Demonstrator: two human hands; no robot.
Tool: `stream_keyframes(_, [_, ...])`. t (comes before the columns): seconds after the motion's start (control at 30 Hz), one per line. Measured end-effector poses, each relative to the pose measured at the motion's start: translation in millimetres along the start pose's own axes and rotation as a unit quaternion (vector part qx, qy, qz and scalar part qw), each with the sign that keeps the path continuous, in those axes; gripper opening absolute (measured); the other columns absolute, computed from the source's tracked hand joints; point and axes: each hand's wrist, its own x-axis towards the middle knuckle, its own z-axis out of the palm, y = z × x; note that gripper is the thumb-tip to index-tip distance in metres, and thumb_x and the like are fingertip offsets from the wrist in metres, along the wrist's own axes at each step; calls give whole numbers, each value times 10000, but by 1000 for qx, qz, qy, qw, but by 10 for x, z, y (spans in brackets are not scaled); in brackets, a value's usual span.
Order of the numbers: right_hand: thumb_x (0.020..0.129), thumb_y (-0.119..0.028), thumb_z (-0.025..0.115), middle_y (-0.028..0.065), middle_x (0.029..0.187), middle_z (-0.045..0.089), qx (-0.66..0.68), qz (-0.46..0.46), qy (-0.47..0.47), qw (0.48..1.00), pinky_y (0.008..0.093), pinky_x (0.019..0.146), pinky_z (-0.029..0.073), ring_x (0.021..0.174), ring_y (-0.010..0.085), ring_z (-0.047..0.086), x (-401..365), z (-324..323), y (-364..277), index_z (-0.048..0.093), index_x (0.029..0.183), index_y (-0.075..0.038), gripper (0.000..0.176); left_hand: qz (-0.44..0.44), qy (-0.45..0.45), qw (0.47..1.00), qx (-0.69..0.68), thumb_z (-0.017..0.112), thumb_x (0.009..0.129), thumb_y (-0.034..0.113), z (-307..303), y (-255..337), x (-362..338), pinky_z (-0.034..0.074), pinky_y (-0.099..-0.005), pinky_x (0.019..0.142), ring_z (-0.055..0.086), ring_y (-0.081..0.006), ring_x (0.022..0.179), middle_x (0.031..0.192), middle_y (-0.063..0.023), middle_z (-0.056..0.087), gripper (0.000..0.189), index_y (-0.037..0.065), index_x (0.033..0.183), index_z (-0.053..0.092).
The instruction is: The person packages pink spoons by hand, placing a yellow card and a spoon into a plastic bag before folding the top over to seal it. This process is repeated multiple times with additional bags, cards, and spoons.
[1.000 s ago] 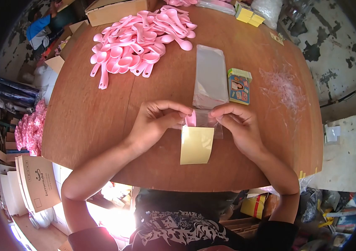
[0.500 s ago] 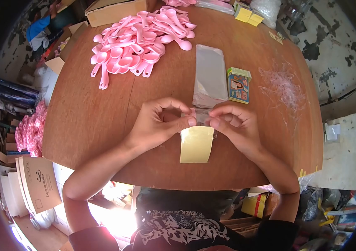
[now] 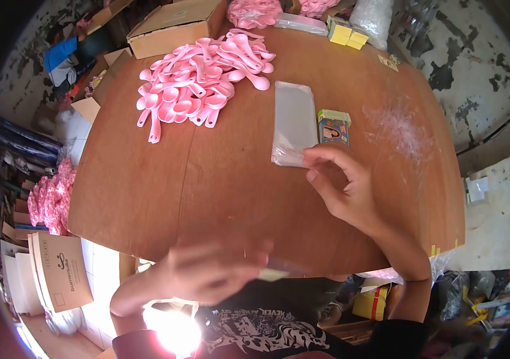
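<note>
My left hand (image 3: 213,272), smeared by motion, is over the table's front edge, close to my body. From its fingers juts a clear plastic bag with a pale yellow card (image 3: 274,274), also blurred. My right hand (image 3: 348,188) is open, thumb and forefinger apart in a curve. Its forefinger tip is right at the lower end of a stack of clear plastic bags (image 3: 294,122). Just right of that stack lies a small blue and green printed box (image 3: 333,127), its near end overlapped by my right hand.
Pink plastic spoons (image 3: 201,78) lie heaped at the back left, before a cardboard box (image 3: 177,27). Yellow boxes (image 3: 348,33) and wrapped pink bundles (image 3: 254,12) stand along the far edge. Tangled clear plastic strands (image 3: 401,131) lie on the right of the wooden table (image 3: 135,179).
My hands have moved apart. The left has carried the bag and yellow card down toward my body; the right has let go of the bag and stays near the stack. The view has tilted slightly.
</note>
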Motion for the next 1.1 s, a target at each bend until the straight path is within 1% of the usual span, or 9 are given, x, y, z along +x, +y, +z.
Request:
stream_keyframes(0.1, [816, -9, 685, 158, 1132, 619, -166, -69, -27, 983, 350, 857, 520, 1039, 269, 644, 70, -84, 58, 625, 1137, -11, 327, 38, -147, 988, 30, 697, 772, 51, 59, 157, -513, 571, -355, 695, 695, -237, 885, 1096, -126, 683, 280, 44, 1051, 683])
stream_keyframes(0.17, [819, -59, 697, 177, 1149, 624, -209, -81, -32, 974, 381, 892, 506, 1082, 298, 624, 78, -90, 110, 621, 1150, -10, 344, -90, -291, 944, 130, 705, 753, 107, 89, 154, -880, 562, -369, 741, 683, -272, 896, 1096, -141, 673, 382, 43, 1125, 653])
stream_keyframes(0.37, [905, -314, 622, 215, 1290, 576, -423, -129, -81, 893, 551, 1088, 297, 1255, 378, 504, 10, -26, 284, 606, 1208, -14, 427, -328, -328, 770, 439, 699, 806, 211, -185, 5, -1777, 521, -431, 878, 618, -291, 1081, 1230, -156, 583, 511, 78, 1278, 556])
stream_keyframes(0.43, [922, -353, 586, 220, 1312, 562, -450, -124, -88, 880, 612, 1079, 261, 1269, 387, 493, -23, 1, 326, 599, 1228, -19, 453, -403, -356, 741, 402, 699, 823, 234, -180, 50, -1684, 509, -439, 908, 585, -274, 1138, 1339, -128, 524, 557, 95, 1329, 513])
stream_keyframes(0.5, [925, -351, 580, 212, 1312, 566, -450, -118, -83, 881, 619, 1077, 255, 1272, 372, 494, -54, 14, 362, 596, 1231, -9, 460, -458, -333, 797, 210, 727, 816, 235, -55, 161, -1331, 502, -438, 946, 583, -335, 1160, 1284, -116, 594, 579, 82, 1336, 522])
stream_keyframes(0.6, [928, -342, 573, 194, 1314, 570, -467, -121, -77, 872, 623, 1081, 238, 1286, 341, 488, -80, 23, 435, 587, 1238, 10, 470, -314, -329, 889, 54, 731, 825, 181, 139, 242, -809, 546, -400, 861, 645, -318, 1033, 1212, -67, 646, 434, 92, 1235, 620])
stream_keyframes(0.67, [929, -335, 572, 184, 1316, 572, -481, -127, -77, 864, 621, 1086, 227, 1296, 326, 479, -89, 14, 443, 582, 1241, 21, 474, -17, -296, 953, -57, 723, 830, 94, 193, 260, -470, 575, -356, 749, 679, -275, 889, 1109, -77, 692, 267, 80, 1096, 702])
stream_keyframes(0.83, [909, -294, 597, 166, 1310, 576, -466, -122, -41, 876, 613, 1102, 194, 1321, 303, 451, -97, 10, 457, 574, 1245, 32, 469, 34, -22, 964, -261, 747, 798, 17, 106, 397, 209, 554, -361, 611, 668, -260, 679, 884, -157, 720, 130, -7, 922, 715])
stream_keyframes(1.1, [881, -263, 621, 159, 1316, 571, -456, -134, -6, 880, 602, 1109, 185, 1307, 317, 460, -63, -12, 506, 565, 1254, 25, 474, 45, -27, 915, -400, 601, 928, 166, 207, 528, 480, 442, -310, 502, 598, -203, 581, 749, -88, 670, 187, -5, 929, 679])
